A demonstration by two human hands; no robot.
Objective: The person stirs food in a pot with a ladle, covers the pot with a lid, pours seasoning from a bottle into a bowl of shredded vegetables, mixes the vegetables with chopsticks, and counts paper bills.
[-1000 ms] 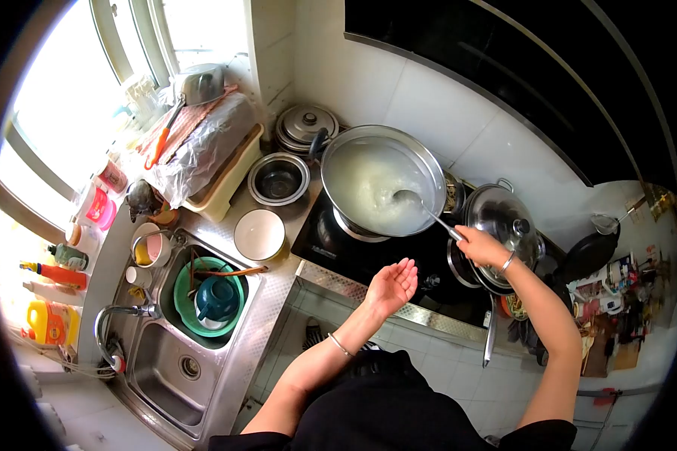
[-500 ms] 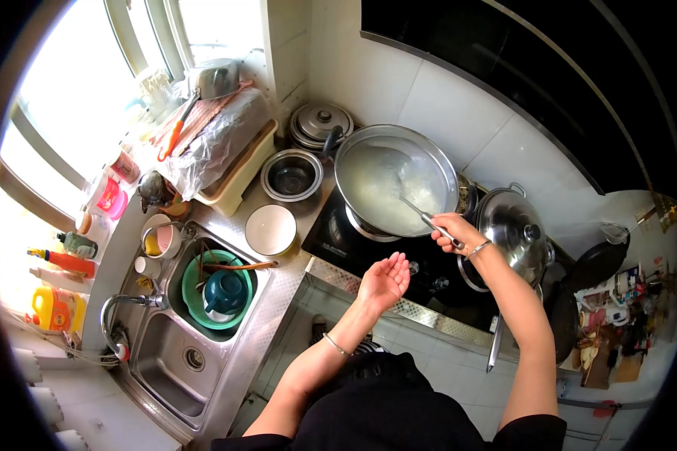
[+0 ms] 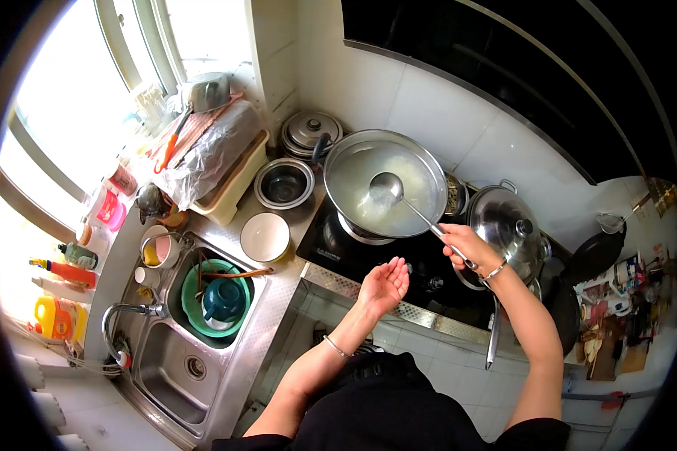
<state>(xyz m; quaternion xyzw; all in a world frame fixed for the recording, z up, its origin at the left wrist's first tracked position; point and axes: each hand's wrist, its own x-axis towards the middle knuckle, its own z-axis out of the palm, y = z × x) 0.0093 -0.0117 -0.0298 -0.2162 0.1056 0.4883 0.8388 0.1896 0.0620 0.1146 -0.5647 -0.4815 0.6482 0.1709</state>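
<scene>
My right hand (image 3: pixel 469 248) is closed round the handle of a metal ladle (image 3: pixel 387 188). The ladle's bowl shows above the cloudy, pale liquid in a large wok (image 3: pixel 331 197) on the black stove (image 3: pixel 325 244). What lies under the liquid's surface I cannot make out. My left hand (image 3: pixel 384 287) is held palm up in front of the stove's edge, fingers stretched and slightly curled, with nothing in it. A white bowl (image 3: pixel 265 237) stands on the counter left of the stove.
Right of the wok is a lidded steel pot (image 3: pixel 504 225). A small steel pot (image 3: pixel 284 183) and stacked lidded pots (image 3: pixel 312 131) stand at the left. The sink (image 3: pixel 165 368) holds a green basin (image 3: pixel 192 304) with dishes. A range hood (image 3: pixel 489 68) overhangs the stove.
The ladle's bowl has come up out of the liquid into sight, and my right hand has shifted slightly down and right. My left hand stays much the same; the camera view has shifted a little.
</scene>
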